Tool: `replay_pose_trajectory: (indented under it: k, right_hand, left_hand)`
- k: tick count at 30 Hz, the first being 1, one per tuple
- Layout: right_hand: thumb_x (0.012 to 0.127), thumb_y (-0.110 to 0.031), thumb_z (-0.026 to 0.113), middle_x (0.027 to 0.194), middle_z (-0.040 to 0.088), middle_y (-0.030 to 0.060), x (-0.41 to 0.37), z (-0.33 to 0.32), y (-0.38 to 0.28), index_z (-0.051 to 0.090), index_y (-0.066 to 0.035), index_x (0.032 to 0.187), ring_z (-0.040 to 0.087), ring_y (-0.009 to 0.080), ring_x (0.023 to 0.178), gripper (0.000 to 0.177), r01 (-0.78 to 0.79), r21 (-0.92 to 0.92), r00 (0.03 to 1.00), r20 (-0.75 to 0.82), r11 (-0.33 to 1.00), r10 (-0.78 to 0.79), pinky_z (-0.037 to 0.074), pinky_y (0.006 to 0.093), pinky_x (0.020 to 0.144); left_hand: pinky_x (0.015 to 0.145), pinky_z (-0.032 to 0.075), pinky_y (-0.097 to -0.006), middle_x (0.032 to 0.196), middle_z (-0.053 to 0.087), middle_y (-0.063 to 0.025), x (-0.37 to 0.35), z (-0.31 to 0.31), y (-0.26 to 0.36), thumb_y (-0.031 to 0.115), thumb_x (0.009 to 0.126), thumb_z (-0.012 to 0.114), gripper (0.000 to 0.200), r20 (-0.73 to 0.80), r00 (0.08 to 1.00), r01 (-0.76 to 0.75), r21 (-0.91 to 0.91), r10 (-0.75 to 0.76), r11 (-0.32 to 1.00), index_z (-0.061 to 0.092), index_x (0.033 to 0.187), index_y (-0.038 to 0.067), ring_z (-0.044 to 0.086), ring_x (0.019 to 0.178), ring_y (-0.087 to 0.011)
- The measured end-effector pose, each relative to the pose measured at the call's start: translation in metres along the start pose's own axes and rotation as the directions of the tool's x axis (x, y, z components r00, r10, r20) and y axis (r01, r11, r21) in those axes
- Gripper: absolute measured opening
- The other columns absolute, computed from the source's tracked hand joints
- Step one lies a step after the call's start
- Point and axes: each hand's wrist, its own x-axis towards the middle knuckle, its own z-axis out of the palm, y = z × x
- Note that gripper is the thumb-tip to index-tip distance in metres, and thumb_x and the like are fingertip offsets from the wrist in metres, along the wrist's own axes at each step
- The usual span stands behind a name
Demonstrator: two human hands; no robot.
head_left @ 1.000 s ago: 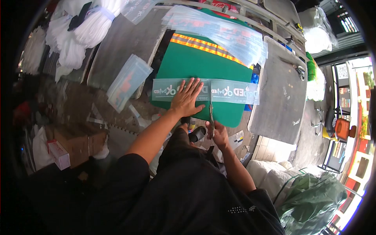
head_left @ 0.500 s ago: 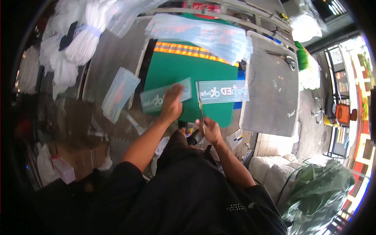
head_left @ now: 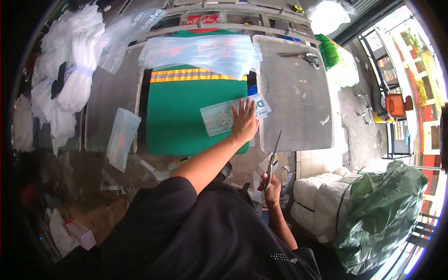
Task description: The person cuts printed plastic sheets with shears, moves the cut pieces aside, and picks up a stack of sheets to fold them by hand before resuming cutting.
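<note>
My left hand lies flat with fingers stretched out on a translucent printed film sheet, near the right edge of a green garment with an orange, yellow and grey band. The sheet is tilted, and its right end reaches past the garment's edge. Lower right, my right hand is shut on a pair of scissors, blades pointing up and away from the garment. A stack of similar film sheets covers the garment's far part. Another film piece lies at the left.
Grey boards flank the garment; a second pair of scissors rests on the right one. White bundled material hangs at the upper left. White sacks and a green plastic-wrapped bundle stand lower right. A cardboard box sits lower left.
My left hand has moved right and now presses on the film. The scissors have moved off the garment to the lower right. Two separate pieces now appear as one overlapping pile. The view has shifted.
</note>
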Motion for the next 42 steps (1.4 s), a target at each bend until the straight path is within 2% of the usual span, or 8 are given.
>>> replay_pose_trajectory:
  k: [5,13,18,22,25,27,31,42]
  right_hand:
    - [0.091,-0.034,0.065,0.061,0.050,-0.0012,-0.007,-0.010,0.003,0.057,-0.005,0.079,0.052,0.0098,0.053,0.032,0.039,0.031,0.996,-0.086,0.999,-0.036,0.046,0.0268,0.051]
    - [0.091,-0.034,0.064,0.063,0.052,-0.0011,0.021,0.005,0.005,0.061,-0.006,0.085,0.052,0.0092,0.052,0.029,0.070,-0.040,0.994,0.091,0.997,-0.066,0.046,0.0251,0.048]
    - [0.091,-0.032,0.063,0.062,0.051,-0.0005,0.045,0.047,-0.026,0.059,-0.006,0.083,0.053,0.0103,0.051,0.028,0.125,-0.093,0.964,0.249,0.988,-0.099,0.046,0.0257,0.047]
    - [0.091,-0.031,0.064,0.061,0.051,0.0002,0.062,0.082,-0.042,0.057,-0.006,0.080,0.054,0.0115,0.049,0.028,0.135,-0.014,0.918,0.379,0.991,-0.119,0.045,0.0256,0.048]
    - [0.091,-0.030,0.063,0.063,0.052,0.0010,0.065,0.100,-0.054,0.057,-0.006,0.081,0.055,0.0114,0.049,0.027,0.187,-0.014,0.885,0.436,0.982,-0.162,0.045,0.0249,0.048]
    - [0.092,-0.030,0.063,0.063,0.053,0.0010,0.063,0.109,-0.059,0.057,-0.006,0.080,0.055,0.0114,0.049,0.027,0.175,-0.023,0.887,0.437,0.984,-0.147,0.045,0.0250,0.048]
    - [0.094,-0.029,0.060,0.061,0.053,0.0008,0.064,0.119,-0.051,0.057,-0.006,0.083,0.055,0.0110,0.049,0.026,0.135,-0.024,0.894,0.434,0.991,-0.111,0.044,0.0250,0.048]
    - [0.092,-0.029,0.065,0.062,0.052,-0.0006,0.092,0.145,-0.073,0.055,-0.007,0.076,0.054,0.0087,0.053,0.029,0.039,-0.101,0.938,0.345,0.994,-0.002,0.044,0.0247,0.050]
  left_hand:
    - [0.110,0.010,-0.0652,0.153,0.020,-0.0232,-0.004,-0.029,-0.010,0.058,0.079,0.063,0.091,0.124,0.992,0.025,0.068,-0.034,0.997,0.029,0.147,0.008,0.016,0.142,-0.0412]
    - [0.110,0.011,-0.0660,0.153,0.020,-0.0222,-0.085,-0.084,-0.080,0.061,0.082,0.058,0.087,0.170,0.985,0.021,0.102,-0.038,0.995,0.029,0.147,0.012,0.015,0.142,-0.0424]
    - [0.111,0.007,-0.0658,0.157,0.012,-0.0190,-0.155,-0.139,-0.085,0.046,0.081,0.063,0.085,0.523,0.852,-0.101,0.206,-0.022,0.973,0.023,0.150,0.016,0.006,0.145,-0.0402]
    - [0.109,0.021,-0.0628,0.149,0.035,-0.0160,-0.196,-0.136,-0.110,0.013,0.081,0.058,0.070,0.286,0.955,0.066,0.039,-0.074,0.997,0.033,0.147,0.017,0.031,0.138,-0.0382]
    - [0.096,0.043,-0.0441,0.128,0.057,-0.0160,-0.205,-0.181,-0.139,-0.014,0.076,0.046,0.066,-0.290,0.931,0.125,-0.315,-0.221,0.941,0.048,0.137,0.010,0.054,0.115,-0.0353]
    - [0.102,0.041,-0.0410,0.131,0.055,-0.0164,-0.206,-0.253,-0.152,-0.015,0.078,0.045,0.063,-0.256,0.742,0.561,-0.267,-0.619,0.783,0.048,0.136,0.008,0.052,0.121,-0.0340]
    - [0.106,0.037,-0.0433,0.138,0.048,-0.0215,-0.228,-0.347,-0.229,-0.008,0.080,0.049,0.060,-0.515,0.681,0.671,0.152,-0.521,0.726,0.044,0.139,0.005,0.044,0.129,-0.0355]
    - [0.108,0.024,-0.0593,0.150,0.029,-0.0226,-0.259,-0.238,-0.327,0.024,0.089,0.055,0.064,-0.181,0.688,0.703,0.406,-0.703,0.584,0.032,0.146,0.010,0.028,0.137,-0.0435]
